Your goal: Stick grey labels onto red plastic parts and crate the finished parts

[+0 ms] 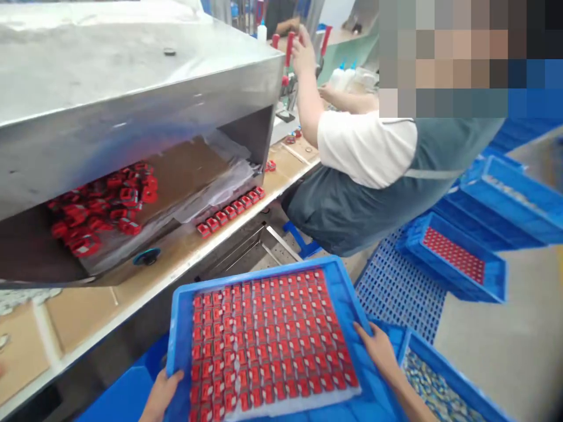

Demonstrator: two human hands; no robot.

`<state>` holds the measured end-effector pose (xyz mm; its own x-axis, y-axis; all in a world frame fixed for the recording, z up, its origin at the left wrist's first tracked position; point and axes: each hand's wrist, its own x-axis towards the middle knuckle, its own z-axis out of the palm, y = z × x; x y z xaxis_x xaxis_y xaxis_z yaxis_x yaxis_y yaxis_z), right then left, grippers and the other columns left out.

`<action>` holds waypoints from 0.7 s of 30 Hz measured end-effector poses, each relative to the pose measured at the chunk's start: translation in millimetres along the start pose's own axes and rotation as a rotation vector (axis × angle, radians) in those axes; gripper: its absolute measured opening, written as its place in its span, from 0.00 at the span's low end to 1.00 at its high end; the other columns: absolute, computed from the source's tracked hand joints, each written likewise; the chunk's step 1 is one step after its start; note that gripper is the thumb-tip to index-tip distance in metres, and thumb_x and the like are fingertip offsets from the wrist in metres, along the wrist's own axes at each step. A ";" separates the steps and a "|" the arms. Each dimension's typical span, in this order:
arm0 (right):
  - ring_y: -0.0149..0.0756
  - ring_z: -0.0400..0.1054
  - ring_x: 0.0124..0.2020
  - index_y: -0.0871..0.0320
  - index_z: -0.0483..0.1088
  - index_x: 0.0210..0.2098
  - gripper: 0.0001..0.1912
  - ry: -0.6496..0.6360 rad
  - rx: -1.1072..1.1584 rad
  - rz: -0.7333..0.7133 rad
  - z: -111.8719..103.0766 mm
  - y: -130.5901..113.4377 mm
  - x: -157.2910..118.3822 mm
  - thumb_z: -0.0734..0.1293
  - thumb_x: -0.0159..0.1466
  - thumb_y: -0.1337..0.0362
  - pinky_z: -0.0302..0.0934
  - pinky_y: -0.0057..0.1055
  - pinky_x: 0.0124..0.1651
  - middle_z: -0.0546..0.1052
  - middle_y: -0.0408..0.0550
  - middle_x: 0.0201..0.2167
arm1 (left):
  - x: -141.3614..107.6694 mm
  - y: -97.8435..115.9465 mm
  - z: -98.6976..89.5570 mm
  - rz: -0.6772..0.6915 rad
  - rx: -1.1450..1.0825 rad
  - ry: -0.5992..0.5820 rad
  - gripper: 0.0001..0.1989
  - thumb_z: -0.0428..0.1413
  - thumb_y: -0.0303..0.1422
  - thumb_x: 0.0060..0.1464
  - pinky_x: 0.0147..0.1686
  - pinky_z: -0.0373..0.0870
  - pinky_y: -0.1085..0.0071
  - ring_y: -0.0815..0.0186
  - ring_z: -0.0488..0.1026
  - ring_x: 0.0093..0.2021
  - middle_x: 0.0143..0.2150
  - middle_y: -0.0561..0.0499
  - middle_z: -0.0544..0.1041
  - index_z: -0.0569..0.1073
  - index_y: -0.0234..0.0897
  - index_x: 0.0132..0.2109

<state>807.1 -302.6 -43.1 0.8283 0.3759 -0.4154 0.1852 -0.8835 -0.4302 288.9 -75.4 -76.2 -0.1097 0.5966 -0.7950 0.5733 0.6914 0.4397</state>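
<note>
A blue plastic crate (347, 305) is held in front of me, its floor lined with a white sheet. Rows of small red parts (272, 334) fill it in a neat grid. On the crate's left wall my left hand (163, 391) is closed, thumb over the rim. My right hand (377, 346) grips the opposite wall, with its fingers partly hidden by the crate. Beyond the crate, a short row of similar red parts (231, 211) runs along the bench edge.
A metal hood (145, 99) covers a heap of red parts (105, 208) on the bench (145, 293). A co-worker (373, 152) sits at the right, arm raised to red-handled clamps (289, 50). Blue crates (497, 287) stand on the right floor; another crate (407, 340) holds small pieces.
</note>
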 end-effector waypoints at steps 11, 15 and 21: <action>0.51 0.78 0.43 0.62 0.77 0.42 0.24 -0.260 -0.192 -0.306 83.1 -102.9 204.4 0.63 0.61 0.49 0.68 0.35 0.44 0.82 0.58 0.38 | 1.0 5.0 63.3 -0.295 -0.402 0.165 0.06 0.56 0.22 0.50 0.27 0.78 0.66 0.56 0.80 0.24 0.21 0.50 0.79 0.74 0.36 0.31; 0.55 0.76 0.48 0.64 0.76 0.47 0.23 -0.294 -0.239 -0.403 86.3 -124.8 243.9 0.62 0.63 0.52 0.67 0.41 0.50 0.80 0.62 0.42 | -9.2 13.7 87.7 -0.324 -0.375 0.259 0.07 0.55 0.22 0.52 0.34 0.80 0.63 0.55 0.82 0.30 0.29 0.45 0.82 0.75 0.32 0.39; 0.58 0.54 0.69 0.62 0.64 0.62 0.31 -0.256 -0.183 -0.680 86.1 -129.3 207.0 0.64 0.62 0.56 0.50 0.54 0.69 0.60 0.66 0.66 | -43.4 29.3 127.1 -0.152 -0.169 0.664 0.28 0.56 0.32 0.56 0.67 0.59 0.47 0.45 0.51 0.74 0.68 0.32 0.60 0.62 0.34 0.63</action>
<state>909.1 -86.5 -142.6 0.3555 0.8891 -0.2884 0.7158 -0.4574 -0.5276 413.7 -132.9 -81.9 -0.6821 0.5742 -0.4528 0.3845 0.8083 0.4458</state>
